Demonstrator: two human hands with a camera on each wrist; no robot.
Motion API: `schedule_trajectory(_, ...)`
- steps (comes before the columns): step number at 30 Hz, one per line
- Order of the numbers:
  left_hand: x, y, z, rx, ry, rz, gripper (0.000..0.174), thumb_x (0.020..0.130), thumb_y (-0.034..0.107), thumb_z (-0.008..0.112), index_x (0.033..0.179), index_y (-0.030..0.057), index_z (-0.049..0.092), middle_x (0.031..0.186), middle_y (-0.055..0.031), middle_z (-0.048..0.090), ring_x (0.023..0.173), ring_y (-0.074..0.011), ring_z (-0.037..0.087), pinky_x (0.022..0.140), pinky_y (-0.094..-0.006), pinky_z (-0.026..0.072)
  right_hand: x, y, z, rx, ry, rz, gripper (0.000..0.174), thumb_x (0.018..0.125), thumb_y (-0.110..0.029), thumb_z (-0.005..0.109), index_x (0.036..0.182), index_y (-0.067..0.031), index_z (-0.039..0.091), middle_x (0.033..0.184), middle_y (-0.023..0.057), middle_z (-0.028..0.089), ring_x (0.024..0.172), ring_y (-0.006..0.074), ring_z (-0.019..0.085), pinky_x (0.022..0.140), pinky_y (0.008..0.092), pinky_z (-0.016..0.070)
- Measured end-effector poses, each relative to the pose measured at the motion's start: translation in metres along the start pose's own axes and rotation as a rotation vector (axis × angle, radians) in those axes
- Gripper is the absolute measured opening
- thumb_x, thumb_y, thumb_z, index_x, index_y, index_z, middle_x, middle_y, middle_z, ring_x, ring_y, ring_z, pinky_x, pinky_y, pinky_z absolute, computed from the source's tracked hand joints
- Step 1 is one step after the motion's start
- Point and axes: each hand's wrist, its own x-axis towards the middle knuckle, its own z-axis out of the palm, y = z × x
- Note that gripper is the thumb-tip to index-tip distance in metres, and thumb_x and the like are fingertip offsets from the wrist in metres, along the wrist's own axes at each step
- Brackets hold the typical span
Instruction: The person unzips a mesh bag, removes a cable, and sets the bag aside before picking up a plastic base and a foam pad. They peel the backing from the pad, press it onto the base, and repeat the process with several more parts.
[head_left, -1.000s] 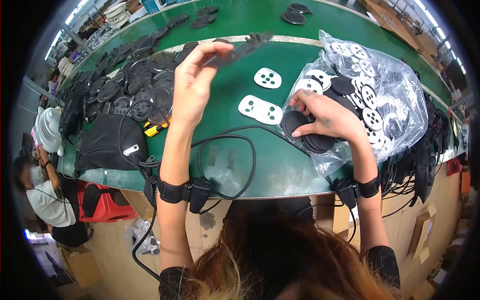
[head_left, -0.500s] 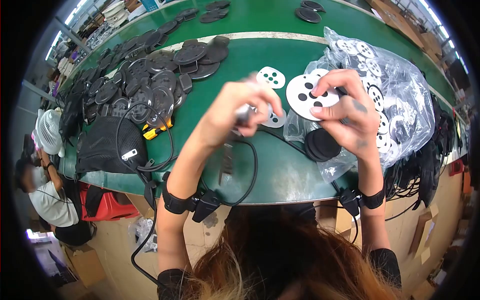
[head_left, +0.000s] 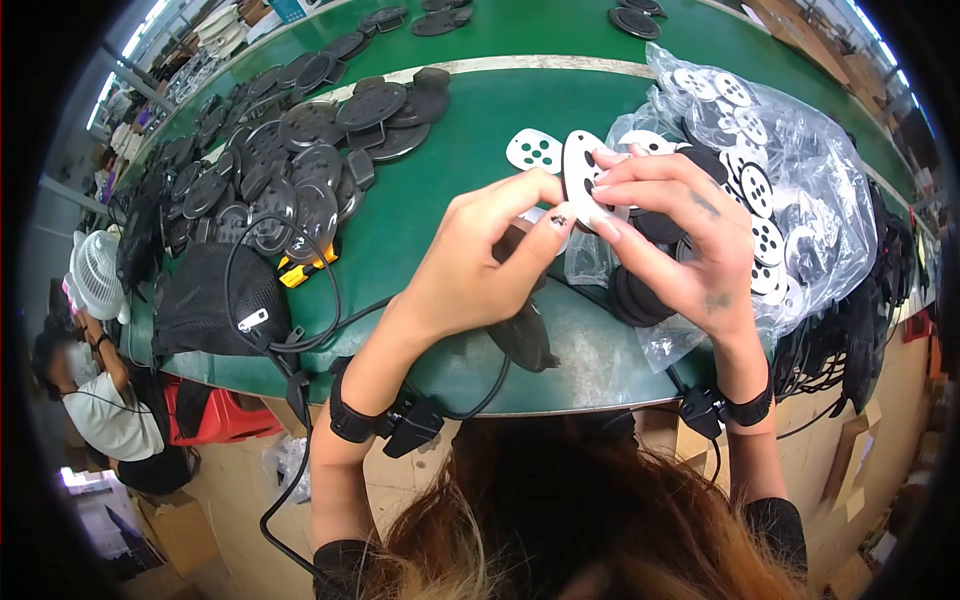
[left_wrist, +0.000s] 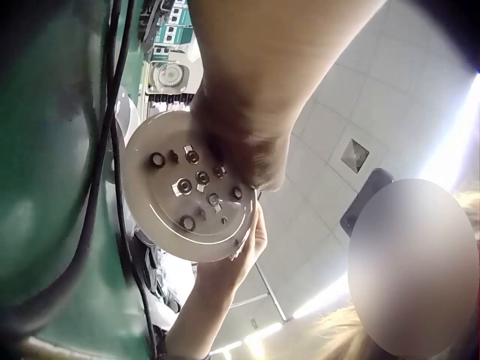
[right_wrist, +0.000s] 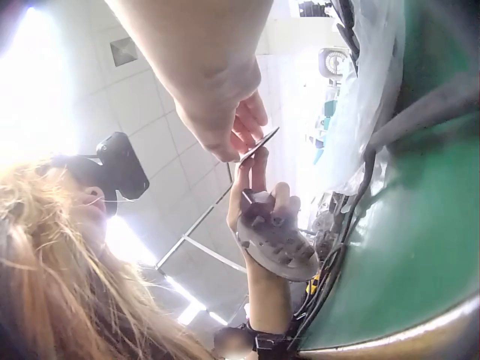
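Observation:
My left hand (head_left: pixel 475 255) holds a black round plate (head_left: pixel 525 342) below its palm, tilted over the table. In the left wrist view the plate (left_wrist: pixel 161 214) shows rings and small metal pieces on one face. Left thumb and index reach the near edge of a thin white disc (head_left: pixel 577 165) with dark holes, raised between my hands. My right hand (head_left: pixel 690 225) pinches that disc from the other side, fingertips over its white face. Edge-on, the disc (right_wrist: pixel 260 145) appears as a thin line between both hands in the right wrist view.
A heap of black round plates (head_left: pixel 290 150) covers the table's left, behind a black mesh pouch (head_left: pixel 215 300). At right lies a clear plastic bag (head_left: pixel 825 190) of white discs, with a stack of black pads (head_left: pixel 640 300) before it. A white pad (head_left: pixel 533 150) lies mid-table.
My left hand has come from the heap toward the middle, carrying the black plate. My right hand has lifted a white disc from near the bag and turned it edge-up against the left fingers.

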Motion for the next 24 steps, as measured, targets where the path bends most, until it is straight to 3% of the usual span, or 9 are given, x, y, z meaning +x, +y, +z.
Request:
schedule_trajectory(2, -0.001, -0.002, 0.006, 0.086, 0.021, 0.111, 0.008, 0.086, 0.006, 0.053, 0.089, -0.0006, 0.053, 0.075, -0.0083, 0.054, 0.06, -0.0133, 0.054, 0.053, -0.025, 0.0446, -0.001, 0.0, 0.002, 0.059, 0.068, 0.017, 0.018, 0.067, -0.003, 0.072, 0.084, -0.0022, 0.066, 0.085, 0.0104, 0.065, 0.081, 0.0227, 0.065, 0.069, 0.029, 0.0518)
schedule_trajectory(5, 0.001, -0.005, 0.01, 0.098, 0.041, 0.208, 0.007, 0.086, 0.006, 0.053, 0.089, 0.0001, 0.053, 0.074, -0.0083, 0.053, 0.061, -0.0164, 0.055, 0.054, -0.0264, 0.0451, -0.002, 0.0, 0.002, 0.084, 0.051, 0.032, 0.018, 0.068, -0.003, 0.071, 0.085, -0.0013, 0.066, 0.086, 0.011, 0.065, 0.08, 0.0228, 0.065, 0.069, 0.0291, 0.0517)
schedule_trajectory(9, 0.0, -0.002, 0.009, 0.062, 0.032, 0.128, 0.005, 0.086, 0.006, 0.052, 0.087, 0.0004, 0.052, 0.073, -0.0085, 0.052, 0.063, -0.0186, 0.055, 0.056, -0.0273, 0.0453, -0.002, -0.003, 0.002, 0.089, 0.045, 0.024, 0.019, 0.068, -0.003, 0.071, 0.086, -0.0008, 0.066, 0.086, 0.011, 0.065, 0.079, 0.0225, 0.065, 0.068, 0.0288, 0.0517)
schedule_trajectory(24, -0.001, -0.012, 0.02, 0.386, 0.138, 0.241, 0.008, 0.085, 0.01, 0.05, 0.084, 0.0027, 0.049, 0.075, -0.0115, 0.053, 0.061, -0.0305, 0.054, 0.05, -0.0366, 0.0427, -0.01, -0.009, 0.012, -0.117, 0.062, 0.0, 0.018, 0.068, 0.001, 0.068, 0.085, 0.0001, 0.063, 0.085, 0.0106, 0.063, 0.07, 0.0235, 0.063, 0.061, 0.0287, 0.0517)
